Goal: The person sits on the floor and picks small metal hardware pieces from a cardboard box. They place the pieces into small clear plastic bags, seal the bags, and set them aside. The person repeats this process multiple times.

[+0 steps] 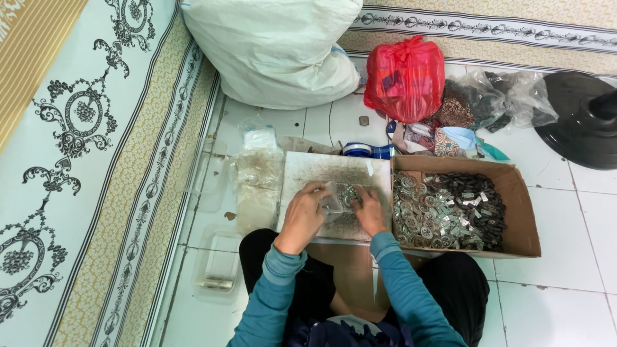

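I sit on a tiled floor with a worn white board [321,168] across my lap. My left hand [303,213] and my right hand [370,209] meet over the board, both pinching a small clear plastic bag [332,204]. A little cluster of round silver metal pieces [348,193] lies on the board between my fingers, partly hidden by them. To the right, an open cardboard box [522,215] holds several silver discs and dark small parts.
A stack of clear plastic bags [258,183] lies left of the board, a clear tray [217,266] nearer me. A white sack [273,48], a red bag [405,78], dark bagged parts [508,96] and a black fan base [581,119] stand behind. Patterned carpet [83,160] lies left.
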